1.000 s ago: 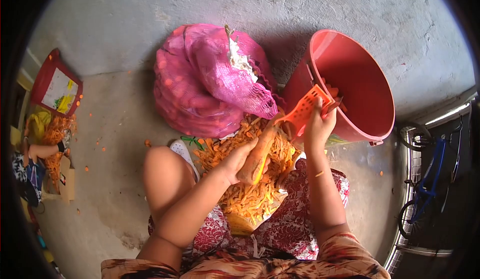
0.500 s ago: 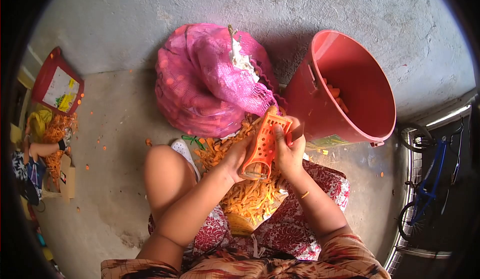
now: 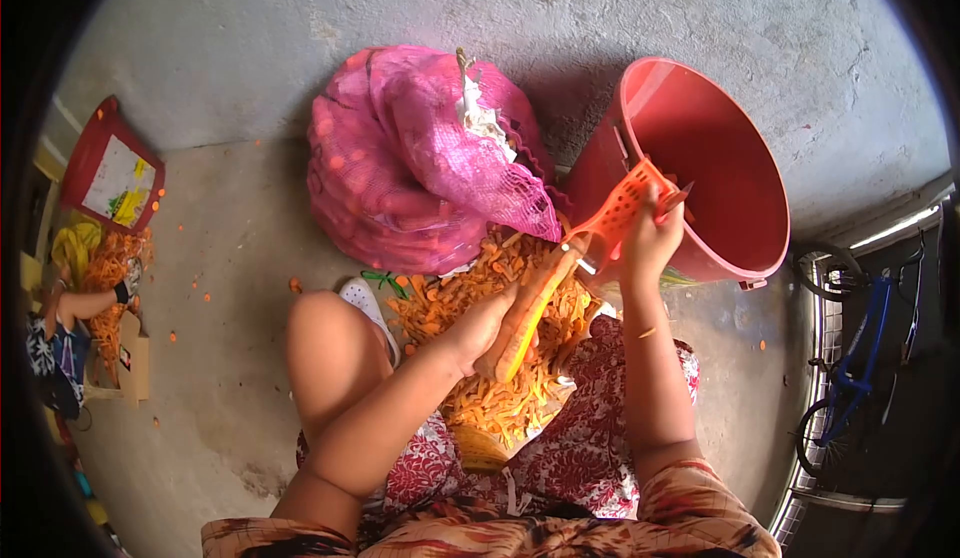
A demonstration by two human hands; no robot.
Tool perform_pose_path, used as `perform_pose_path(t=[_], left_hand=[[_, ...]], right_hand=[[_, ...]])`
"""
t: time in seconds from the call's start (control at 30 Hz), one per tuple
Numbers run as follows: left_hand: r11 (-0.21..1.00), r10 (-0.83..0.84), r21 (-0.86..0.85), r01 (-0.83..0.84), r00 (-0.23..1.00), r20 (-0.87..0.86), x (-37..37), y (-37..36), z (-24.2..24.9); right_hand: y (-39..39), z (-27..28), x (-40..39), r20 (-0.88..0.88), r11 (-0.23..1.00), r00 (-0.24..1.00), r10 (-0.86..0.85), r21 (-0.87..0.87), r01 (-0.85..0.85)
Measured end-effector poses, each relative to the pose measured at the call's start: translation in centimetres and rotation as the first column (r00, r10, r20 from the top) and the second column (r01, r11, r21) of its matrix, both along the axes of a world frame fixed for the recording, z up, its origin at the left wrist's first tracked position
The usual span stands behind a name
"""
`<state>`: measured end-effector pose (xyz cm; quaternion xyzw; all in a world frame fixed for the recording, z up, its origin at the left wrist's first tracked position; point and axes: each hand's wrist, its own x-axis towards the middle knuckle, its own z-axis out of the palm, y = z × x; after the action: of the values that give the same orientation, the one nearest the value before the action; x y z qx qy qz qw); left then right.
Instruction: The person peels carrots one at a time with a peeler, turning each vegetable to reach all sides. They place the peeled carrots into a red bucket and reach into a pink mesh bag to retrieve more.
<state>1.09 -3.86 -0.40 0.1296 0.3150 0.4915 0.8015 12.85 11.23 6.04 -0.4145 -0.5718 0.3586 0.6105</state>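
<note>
My left hand (image 3: 487,330) is wrapped round a long carrot (image 3: 533,308), which slants up and to the right. A bright peeled strip runs along the carrot's side, while other parts look browner. My right hand (image 3: 652,243) grips an orange plastic peeler (image 3: 617,208) with holes in its body; its blade end is by the carrot's upper tip. A small pointed blade (image 3: 680,196) also sticks out of my right hand, its handle mostly hidden by my fingers. Below both hands, between my legs, lies a heap of carrot peels (image 3: 510,393).
A pink mesh sack of carrots (image 3: 390,178) leans by the wall. Beside it a red bucket (image 3: 600,163) is tilted, with carrots inside. Far left are another person's arm (image 3: 92,305), more peels (image 3: 105,258) and a red tub (image 3: 95,163). A blue bicycle (image 3: 855,368) stands right.
My right hand has moved up and right with the peeler, from over the carrot to its far tip. The carrot's peeled side now shows in my left hand.
</note>
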Motion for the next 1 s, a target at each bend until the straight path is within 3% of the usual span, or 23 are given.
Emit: perform_pose_path(t=[0.1, 0.23, 0.4, 0.5, 0.53, 0.6, 0.67, 0.7, 0.73, 0.8, 0.93, 0.97, 1.0], left_hand=[[0.999, -0.015, -0.036, 0.018, 0.996, 0.083, -0.4, 0.3, -0.2], [0.999, -0.038, -0.009, 0.040, 0.988, 0.151, -0.4, 0.2, -0.5], [0.998, -0.041, 0.041, 0.039, 0.999, 0.036, -0.7, 0.4, 0.2], [0.992, -0.098, 0.070, 0.105, 0.990, -0.099, -1.4, -0.5, 0.9], [0.986, -0.123, 0.091, 0.138, 0.981, -0.151, -1.7, -0.9, 1.1], [0.993, -0.110, 0.036, 0.113, 0.991, -0.077, -2.2, -1.8, 2.0], [0.998, -0.062, 0.034, 0.061, 0.998, 0.031, -2.5, -1.8, 1.2], [0.999, -0.036, 0.021, 0.035, 0.995, 0.092, -2.4, -1.4, 0.4], [1.000, -0.008, 0.007, 0.007, 0.988, 0.151, -2.4, -1.0, 0.0], [0.999, -0.023, -0.029, 0.032, 0.966, 0.257, -2.3, -0.9, 0.2], [0.996, -0.087, 0.015, 0.087, 0.935, 0.344, -1.8, -1.0, -0.1], [0.991, -0.130, 0.060, 0.117, 0.928, 0.349, -1.7, -1.0, -0.2], [0.984, -0.173, 0.108, 0.143, 0.920, 0.352, -1.6, -1.0, -0.2]], right_hand=[[0.8, -0.7, 0.5, 0.145, 0.987, 0.978, -0.148, 0.092, 0.135], [1.4, -0.6, 0.5, 0.157, 0.990, 0.983, -0.096, 0.114, 0.078], [1.8, -0.7, 0.4, 0.044, 0.997, 0.998, -0.040, -0.062, 0.043], [4.0, -1.4, 1.4, 0.123, 0.966, 0.966, -0.228, 0.151, 0.209], [4.7, -0.3, 2.8, -0.001, 0.977, 0.977, -0.214, -0.003, 0.214], [5.9, 1.2, 4.4, -0.256, 0.972, 0.938, -0.236, -0.075, 0.224], [5.2, 0.4, 4.4, -0.026, 0.965, 0.972, -0.233, 0.117, 0.235], [3.7, 1.0, 3.0, -0.101, 0.979, 0.978, -0.181, 0.077, 0.189], [3.0, 0.5, 2.8, -0.022, 0.986, 0.986, -0.163, 0.023, 0.163], [1.8, -0.2, 1.3, -0.181, 0.999, 0.984, -0.005, -0.035, -0.001], [-2.4, -2.2, -2.1, -0.011, 0.992, 0.995, 0.095, 0.088, -0.094], [-2.5, -2.0, -1.6, 0.171, 0.996, 0.982, 0.079, 0.037, -0.086], [-1.6, -2.1, -1.3, 0.121, 0.998, 0.992, 0.035, 0.051, -0.042]])
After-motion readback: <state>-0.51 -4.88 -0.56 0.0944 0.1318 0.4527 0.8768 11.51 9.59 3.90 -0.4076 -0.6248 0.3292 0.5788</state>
